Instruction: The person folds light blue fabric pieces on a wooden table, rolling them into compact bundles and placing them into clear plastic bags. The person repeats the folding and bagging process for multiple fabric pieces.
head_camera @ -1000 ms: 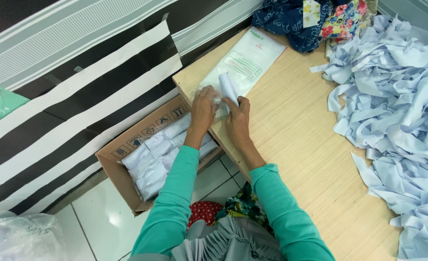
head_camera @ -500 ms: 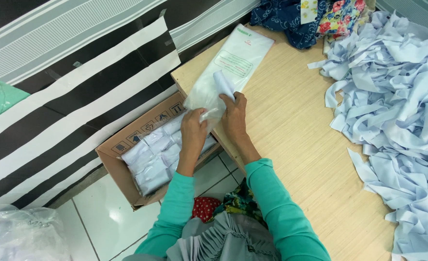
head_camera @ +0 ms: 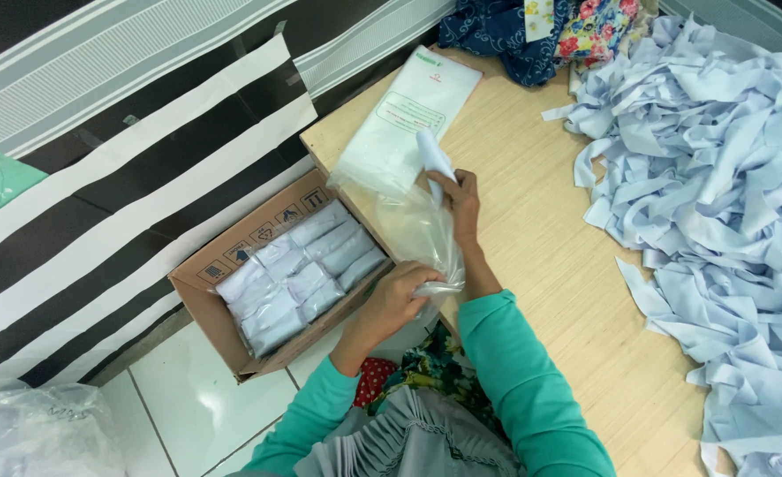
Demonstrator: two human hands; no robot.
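1. Pale blue strips (head_camera: 717,177) heaped up, all one soft shade.
2. Table (head_camera: 567,265) is light wood with a fine grain.
3. Sleeves (head_camera: 532,389) are bright teal.
4. Clear bag (head_camera: 422,234), shiny and see-through.
5. Brown box (head_camera: 210,305) holds whitish-blue packets (head_camera: 298,269).
6. Mat (head_camera: 99,177) runs black and white in broad stripes.
7. Dark blue floral cloth (head_camera: 541,31), with pink and yellow blooms.
8. White floor tiles (head_camera: 188,397).

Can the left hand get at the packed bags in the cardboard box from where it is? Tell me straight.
Probably yes. The left hand is next to the cardboard box, whose top is open, and nothing covers the packed bags. But it grips a clear plastic bag, so it is not free.
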